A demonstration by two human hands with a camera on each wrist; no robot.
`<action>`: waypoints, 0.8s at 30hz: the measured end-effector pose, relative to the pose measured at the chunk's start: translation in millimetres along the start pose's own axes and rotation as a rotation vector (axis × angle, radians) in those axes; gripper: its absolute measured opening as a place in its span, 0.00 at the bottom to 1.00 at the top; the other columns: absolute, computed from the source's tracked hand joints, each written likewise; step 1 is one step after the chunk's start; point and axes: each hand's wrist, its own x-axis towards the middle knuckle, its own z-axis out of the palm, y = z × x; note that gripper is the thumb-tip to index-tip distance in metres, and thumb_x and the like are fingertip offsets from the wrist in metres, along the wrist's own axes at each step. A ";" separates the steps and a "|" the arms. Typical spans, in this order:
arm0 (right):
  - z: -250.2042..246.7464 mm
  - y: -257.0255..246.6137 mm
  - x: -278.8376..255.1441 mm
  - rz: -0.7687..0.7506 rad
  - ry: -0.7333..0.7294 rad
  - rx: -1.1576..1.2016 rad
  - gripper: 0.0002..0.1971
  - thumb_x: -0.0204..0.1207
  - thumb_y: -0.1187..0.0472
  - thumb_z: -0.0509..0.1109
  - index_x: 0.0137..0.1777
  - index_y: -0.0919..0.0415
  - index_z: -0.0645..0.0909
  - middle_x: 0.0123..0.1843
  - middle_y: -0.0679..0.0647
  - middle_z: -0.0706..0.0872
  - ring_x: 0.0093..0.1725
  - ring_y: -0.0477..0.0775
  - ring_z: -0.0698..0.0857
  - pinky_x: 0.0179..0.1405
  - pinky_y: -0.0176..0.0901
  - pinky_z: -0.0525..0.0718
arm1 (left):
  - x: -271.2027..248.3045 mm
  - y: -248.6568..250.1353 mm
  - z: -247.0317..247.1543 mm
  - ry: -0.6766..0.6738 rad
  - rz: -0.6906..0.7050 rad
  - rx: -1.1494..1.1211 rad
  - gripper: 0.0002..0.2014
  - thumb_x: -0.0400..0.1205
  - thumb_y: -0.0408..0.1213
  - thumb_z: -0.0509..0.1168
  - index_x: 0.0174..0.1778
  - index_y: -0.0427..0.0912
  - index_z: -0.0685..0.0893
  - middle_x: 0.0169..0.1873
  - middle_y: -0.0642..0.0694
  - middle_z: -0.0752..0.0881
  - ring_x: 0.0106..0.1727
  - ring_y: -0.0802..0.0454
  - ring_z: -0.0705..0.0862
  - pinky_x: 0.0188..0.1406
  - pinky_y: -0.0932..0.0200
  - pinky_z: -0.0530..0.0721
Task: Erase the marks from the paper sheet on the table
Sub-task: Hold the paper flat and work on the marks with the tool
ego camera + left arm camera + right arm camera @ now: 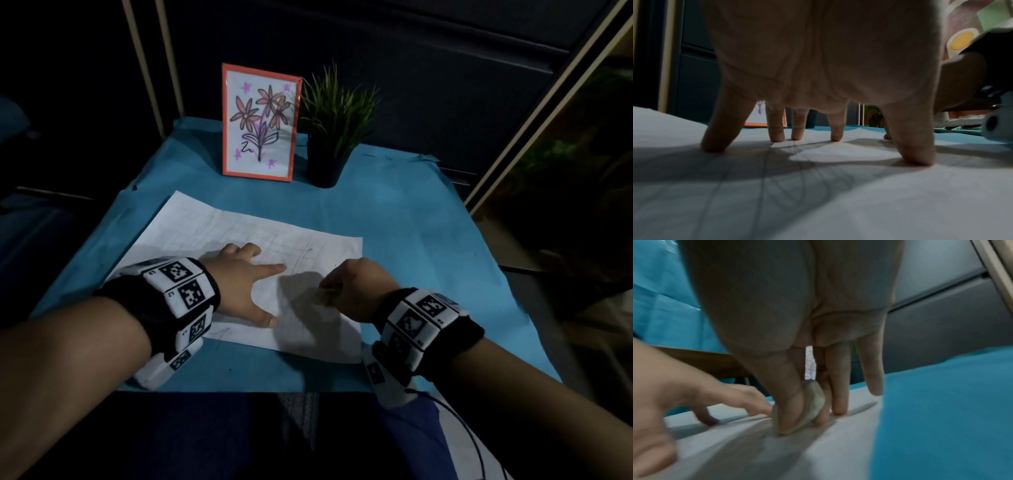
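A white paper sheet [239,233] with faint pencil lines lies on the blue table cover [411,240]. My left hand [246,277] presses flat on it with spread straight fingers; its fingertips [777,136] touch the paper [818,203]. To the right, my right hand [342,287] pinches a small greyish eraser [813,404] between thumb and fingers, its lower end against the paper [777,451]. In the head view the eraser [327,294] barely shows under the knuckles.
A framed flower drawing [260,120] with an orange border stands at the back of the table, next to a small potted plant [329,137] in a dark pot. Bare blue cover lies right of the sheet. The table's near edge [239,390] is just below my wrists.
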 end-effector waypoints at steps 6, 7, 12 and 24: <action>5.5 -2.0 -7.9 -0.021 -0.109 0.005 0.15 0.71 0.55 0.74 0.59 0.48 0.87 0.59 0.50 0.88 0.60 0.54 0.84 0.61 0.43 0.82 | -1.1 0.1 1.4 -0.004 -0.005 -0.006 0.47 0.72 0.72 0.64 0.82 0.69 0.45 0.84 0.48 0.43 0.83 0.43 0.44 0.80 0.43 0.58; 5.1 -2.0 -8.3 -0.027 -0.110 0.000 0.15 0.71 0.55 0.74 0.58 0.48 0.87 0.59 0.49 0.88 0.60 0.54 0.84 0.61 0.42 0.82 | -1.2 -0.2 1.3 -0.005 -0.004 -0.005 0.47 0.72 0.72 0.64 0.82 0.69 0.45 0.84 0.48 0.43 0.83 0.43 0.44 0.80 0.42 0.58; 2.3 -2.1 -1.1 0.010 -0.007 0.014 0.15 0.74 0.51 0.72 0.60 0.48 0.86 0.60 0.51 0.87 0.59 0.55 0.84 0.57 0.40 0.82 | -0.6 0.5 1.5 0.005 0.000 -0.006 0.47 0.72 0.71 0.64 0.82 0.69 0.46 0.84 0.49 0.43 0.83 0.43 0.45 0.80 0.40 0.59; 7.8 -2.6 -10.3 -0.023 -0.056 0.036 0.13 0.74 0.55 0.72 0.58 0.49 0.87 0.58 0.51 0.88 0.59 0.55 0.85 0.59 0.44 0.83 | -1.5 1.4 1.4 -0.009 -0.011 -0.009 0.47 0.71 0.72 0.64 0.82 0.70 0.45 0.84 0.49 0.43 0.83 0.43 0.44 0.80 0.39 0.58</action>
